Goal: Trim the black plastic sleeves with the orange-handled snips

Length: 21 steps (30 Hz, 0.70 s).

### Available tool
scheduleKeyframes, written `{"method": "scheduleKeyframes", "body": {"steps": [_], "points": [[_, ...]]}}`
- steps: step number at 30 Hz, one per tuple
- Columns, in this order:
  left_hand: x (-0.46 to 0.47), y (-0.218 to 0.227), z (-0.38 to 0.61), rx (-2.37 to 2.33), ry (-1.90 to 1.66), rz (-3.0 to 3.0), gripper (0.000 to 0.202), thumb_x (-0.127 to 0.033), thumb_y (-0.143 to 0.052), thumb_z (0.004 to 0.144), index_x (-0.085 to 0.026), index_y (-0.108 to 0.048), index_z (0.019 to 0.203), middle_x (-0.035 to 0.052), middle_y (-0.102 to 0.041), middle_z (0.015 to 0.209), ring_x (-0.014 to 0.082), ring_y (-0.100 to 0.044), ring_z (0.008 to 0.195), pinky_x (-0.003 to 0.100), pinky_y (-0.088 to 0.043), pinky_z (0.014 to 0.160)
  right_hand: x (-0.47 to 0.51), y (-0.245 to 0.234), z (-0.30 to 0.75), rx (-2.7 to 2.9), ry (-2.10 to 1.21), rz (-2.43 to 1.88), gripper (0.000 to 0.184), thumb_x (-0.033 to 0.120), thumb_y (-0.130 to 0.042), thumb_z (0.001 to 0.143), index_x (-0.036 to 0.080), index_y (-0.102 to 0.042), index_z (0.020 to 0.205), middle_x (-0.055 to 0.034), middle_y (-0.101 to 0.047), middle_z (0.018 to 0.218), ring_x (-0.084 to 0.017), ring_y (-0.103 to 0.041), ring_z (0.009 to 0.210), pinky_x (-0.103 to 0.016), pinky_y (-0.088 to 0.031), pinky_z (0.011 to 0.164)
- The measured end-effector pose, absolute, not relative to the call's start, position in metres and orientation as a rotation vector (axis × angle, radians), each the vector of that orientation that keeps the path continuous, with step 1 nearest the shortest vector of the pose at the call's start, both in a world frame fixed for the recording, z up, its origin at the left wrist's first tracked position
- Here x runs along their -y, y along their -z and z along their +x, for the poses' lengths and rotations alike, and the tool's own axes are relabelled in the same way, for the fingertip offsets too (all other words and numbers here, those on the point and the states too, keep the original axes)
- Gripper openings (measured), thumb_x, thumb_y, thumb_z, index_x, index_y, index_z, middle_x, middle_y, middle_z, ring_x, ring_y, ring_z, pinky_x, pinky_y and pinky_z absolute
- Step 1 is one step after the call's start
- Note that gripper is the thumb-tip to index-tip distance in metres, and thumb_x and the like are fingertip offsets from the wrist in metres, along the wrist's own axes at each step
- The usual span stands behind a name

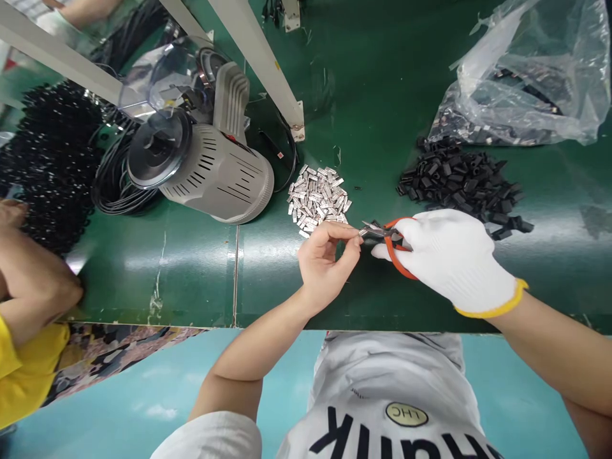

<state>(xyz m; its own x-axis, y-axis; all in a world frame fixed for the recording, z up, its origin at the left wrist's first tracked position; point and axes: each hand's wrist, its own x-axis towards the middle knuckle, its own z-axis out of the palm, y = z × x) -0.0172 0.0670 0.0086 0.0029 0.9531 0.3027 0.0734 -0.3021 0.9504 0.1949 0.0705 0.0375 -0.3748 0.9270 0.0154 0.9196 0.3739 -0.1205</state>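
Note:
My bare left hand (329, 260) pinches a small silvery metal connector piece (362, 232) between thumb and fingertips. In a white glove with a yellow cuff, my right hand (449, 258) grips pliers (399, 258) with orange-red handles. The jaws of the pliers meet the connector piece at my left fingertips; whether they are clamped on it is too small to tell. A pile of similar silvery metal pieces (319, 196) lies just beyond my left hand. Beyond my right hand a heap of small black plastic parts (461, 178) is spread on the green table (282, 274).
A clear plastic bag (530, 95) with small parts lies at the back right. To the left stands a grey-beige machine (217, 169) beside coiled black cable (119, 172) and a black heap (48, 159). White posts (262, 60) rise from the table. A co-worker's arm (36, 268) rests at far left.

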Motion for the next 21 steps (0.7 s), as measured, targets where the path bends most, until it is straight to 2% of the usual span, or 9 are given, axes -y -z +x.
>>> {"method": "scheduleKeyframes", "body": {"steps": [8,13,16,19,21], "points": [[-0.068,-0.005,-0.016,-1.058,-1.404,1.526,0.007,-0.017,-0.075,0.091,-0.02,-0.069,0.093,0.0013,-0.07,0.084,0.0125,-0.071,0.078,0.027,-0.061,0.072,-0.071,-0.038,0.199,2.601,-0.225,-1.752,0.06,0.069,-0.035,0.102,0.017,-0.059,0.082,-0.0085,-0.053,0.063,-0.017,-0.039,0.063,-0.032,-0.012,0.067],[-0.068,-0.002,-0.018,-1.054,-1.374,1.54,0.007,-0.022,-0.075,0.092,-0.02,-0.068,0.093,0.0022,-0.07,0.084,0.0135,-0.071,0.08,0.028,-0.062,0.072,-0.073,-0.036,0.201,2.593,-0.303,-1.819,0.069,0.079,-0.034,0.098,0.019,-0.064,0.083,-0.0081,-0.055,0.064,-0.015,-0.034,0.06,-0.032,-0.012,0.066],[-0.069,-0.002,-0.02,-1.016,-1.352,1.554,0.006,-0.022,-0.074,0.094,-0.02,-0.069,0.094,0.003,-0.071,0.086,0.0144,-0.072,0.082,0.029,-0.062,0.074,-0.077,-0.039,0.202,2.563,-0.534,-1.794,0.07,0.084,-0.038,0.094,0.02,-0.063,0.079,-0.0038,-0.054,0.062,-0.013,-0.032,0.056,-0.031,-0.015,0.064],[-0.071,-0.003,-0.022,-0.926,-1.327,1.608,0.004,-0.019,-0.071,0.096,-0.021,-0.069,0.098,0.0033,-0.071,0.087,0.0148,-0.072,0.084,0.03,-0.062,0.075,-0.083,-0.045,0.202,2.497,-0.827,-1.769,0.07,0.085,-0.042,0.092,0.02,-0.054,0.069,-0.0005,-0.051,0.058,-0.011,-0.034,0.053,-0.03,-0.018,0.061],[-0.072,-0.003,-0.023,-0.882,-1.327,1.664,0.007,-0.016,-0.068,0.097,-0.021,-0.069,0.101,0.004,-0.072,0.089,0.0153,-0.072,0.086,0.03,-0.062,0.077,-0.086,-0.049,0.204,2.473,-0.884,-1.791,0.071,0.086,-0.043,0.09,0.02,-0.051,0.067,0.0001,-0.05,0.057,-0.011,-0.037,0.053,-0.03,-0.018,0.06]]}}
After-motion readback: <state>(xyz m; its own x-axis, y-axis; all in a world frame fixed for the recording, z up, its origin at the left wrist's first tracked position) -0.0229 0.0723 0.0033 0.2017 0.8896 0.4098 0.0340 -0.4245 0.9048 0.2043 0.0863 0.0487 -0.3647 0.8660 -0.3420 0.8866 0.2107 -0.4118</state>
